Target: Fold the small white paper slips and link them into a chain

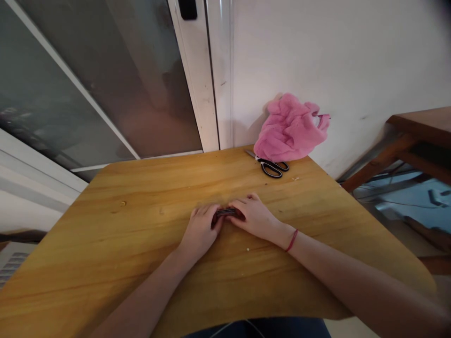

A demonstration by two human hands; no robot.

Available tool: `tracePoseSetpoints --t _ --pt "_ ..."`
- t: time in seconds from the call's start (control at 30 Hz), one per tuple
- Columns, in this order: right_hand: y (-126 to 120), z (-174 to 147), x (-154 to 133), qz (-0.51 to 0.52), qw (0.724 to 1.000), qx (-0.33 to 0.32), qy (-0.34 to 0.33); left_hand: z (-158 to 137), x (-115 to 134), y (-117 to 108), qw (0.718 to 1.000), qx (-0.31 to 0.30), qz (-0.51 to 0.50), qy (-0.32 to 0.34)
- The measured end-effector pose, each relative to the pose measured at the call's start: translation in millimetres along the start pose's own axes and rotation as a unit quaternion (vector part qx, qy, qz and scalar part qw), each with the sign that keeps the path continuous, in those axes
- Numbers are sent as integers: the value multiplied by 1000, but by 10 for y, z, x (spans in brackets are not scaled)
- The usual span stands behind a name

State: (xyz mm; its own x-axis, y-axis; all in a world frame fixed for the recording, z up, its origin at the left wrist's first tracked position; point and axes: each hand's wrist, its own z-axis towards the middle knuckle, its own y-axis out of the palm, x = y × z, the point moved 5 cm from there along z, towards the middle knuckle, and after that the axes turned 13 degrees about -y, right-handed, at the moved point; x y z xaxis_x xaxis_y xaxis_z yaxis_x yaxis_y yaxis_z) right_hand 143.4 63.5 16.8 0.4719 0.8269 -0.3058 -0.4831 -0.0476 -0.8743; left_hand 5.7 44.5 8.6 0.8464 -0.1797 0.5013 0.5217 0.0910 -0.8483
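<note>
Left hand (200, 228), right hand (256, 217): fingers curled closed round thin dark object (226, 212), not yet released; remainder unclear. Scissors (263, 161) untouched, far right.

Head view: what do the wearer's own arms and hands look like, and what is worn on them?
The left hand and right hand are ungloved, and no sleeves show on either forearm. A thin red band circles the right wrist; the left wrist shows nothing worn. No cables or clear markings show on either arm.
</note>
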Motion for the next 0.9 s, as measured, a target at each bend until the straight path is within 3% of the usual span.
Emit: tracePoseSetpoints --t 0.27,0.5,0.9 --pt "7 -3 4 1 1000 7 -5 -5 -10 -17 1000 20 -22 -2" --pt "40 -3 4 2 1000 -14 -13 -15 25 14 999 -27 -18 -3" --pt "25 -7 14 2 1000 -5 -10 -4 -14 16 999 -7 -48 -9"
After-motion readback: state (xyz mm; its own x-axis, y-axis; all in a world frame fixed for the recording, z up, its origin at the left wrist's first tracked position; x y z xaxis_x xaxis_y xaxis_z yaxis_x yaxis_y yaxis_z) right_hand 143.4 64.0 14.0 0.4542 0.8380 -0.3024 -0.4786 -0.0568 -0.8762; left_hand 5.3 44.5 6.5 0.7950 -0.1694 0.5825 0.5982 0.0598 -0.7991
